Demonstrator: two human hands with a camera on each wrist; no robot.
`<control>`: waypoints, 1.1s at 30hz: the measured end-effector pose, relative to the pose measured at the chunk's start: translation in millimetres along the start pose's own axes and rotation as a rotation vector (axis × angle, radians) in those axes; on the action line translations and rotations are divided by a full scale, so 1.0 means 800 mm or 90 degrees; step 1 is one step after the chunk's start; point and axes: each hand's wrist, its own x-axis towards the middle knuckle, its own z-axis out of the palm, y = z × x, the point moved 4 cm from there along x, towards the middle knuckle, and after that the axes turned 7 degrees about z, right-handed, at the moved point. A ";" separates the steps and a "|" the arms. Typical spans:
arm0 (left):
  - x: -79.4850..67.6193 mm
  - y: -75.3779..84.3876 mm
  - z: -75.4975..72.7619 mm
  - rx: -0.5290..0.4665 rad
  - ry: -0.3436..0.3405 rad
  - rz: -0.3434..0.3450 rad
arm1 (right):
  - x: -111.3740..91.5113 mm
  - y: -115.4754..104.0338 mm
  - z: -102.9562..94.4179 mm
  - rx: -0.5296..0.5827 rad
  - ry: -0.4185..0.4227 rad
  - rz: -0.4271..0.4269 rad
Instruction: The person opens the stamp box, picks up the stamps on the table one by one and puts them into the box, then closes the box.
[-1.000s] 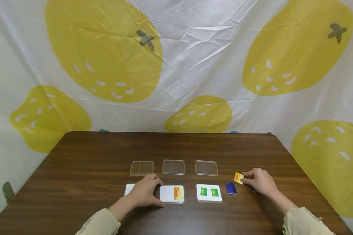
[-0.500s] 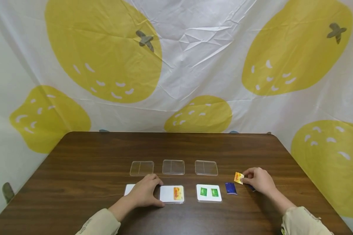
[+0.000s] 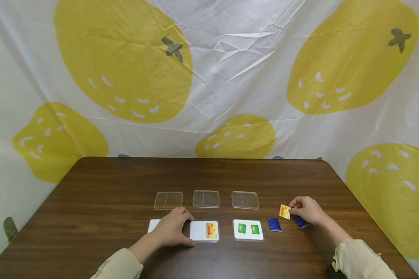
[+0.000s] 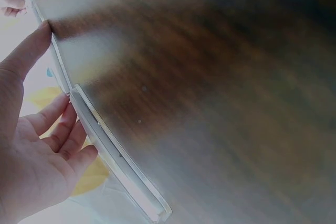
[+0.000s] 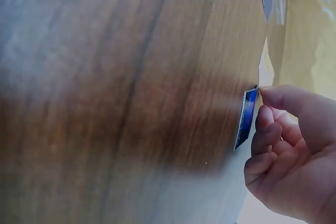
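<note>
My right hand pinches a corner of a small orange-and-yellow picture card between thumb and forefinger, low over the table. Just beyond its fingertips in the right wrist view lies a dark blue card; a second blue card lies to the left. My left hand rests between two flat clear cases. Its thumb and forefinger reach the left corners of the middle case, which shows a white insert with one orange picture. The left case is mostly hidden under that hand.
A third case with two green pictures on white stands right of the middle one. Behind are three clear lids in a row. The brown wooden table ends at a lemon-print cloth.
The right hand has shifted slightly up, and the orange card slightly right with it. More of the blue card below it shows. The left hand stays in place.
</note>
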 end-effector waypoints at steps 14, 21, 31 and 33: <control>0.000 0.001 -0.001 0.003 0.003 0.006 | 0.003 0.003 -0.010 0.133 -0.102 0.038; -0.002 0.002 -0.002 0.003 0.025 0.037 | 0.001 -0.003 -0.017 0.177 -0.137 0.054; -0.001 0.002 -0.002 -0.005 0.003 0.009 | 0.001 -0.032 -0.016 0.191 -0.149 0.028; 0.000 0.002 -0.001 -0.004 -0.003 0.003 | 0.000 -0.043 -0.013 0.191 -0.153 0.020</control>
